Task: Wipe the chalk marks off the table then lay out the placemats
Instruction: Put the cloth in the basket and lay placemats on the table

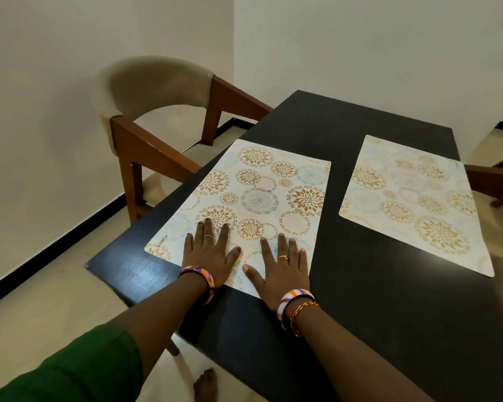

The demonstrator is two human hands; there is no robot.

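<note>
Head camera looks down on a dark table (375, 285) that runs from the lower centre of the frame up toward the upper right, with two patterned placemats lying flat on it. The near placemat (253, 195), white with gold and grey flower circles and the word KUBER printed at its lower-left edge, sits at the table's left side in the middle of the frame; the far placemat (415, 204), paler in the same pattern, lies to the right of it, well apart, with bare dark tabletop between them. Both arms reach in from the bottom of the frame, nearly straight. The left hand (211, 256) lies palm-down on the near placemat's lower edge, fingers straight and spread, pressing flat and holding nothing; a green sleeve (70, 369) covers the upper arm at lower left and a striped bangle (201, 281) rings the wrist. The right hand (283, 269) lies just beside it, also palm-down with fingers extended and fanned, its fingers on the mat's lower-right corner and its heel on the tabletop. No chalk marks can be made out on the dark surface. A cushioned wooden chair (157, 111) stands at the upper left against the table's left edge.
</note>
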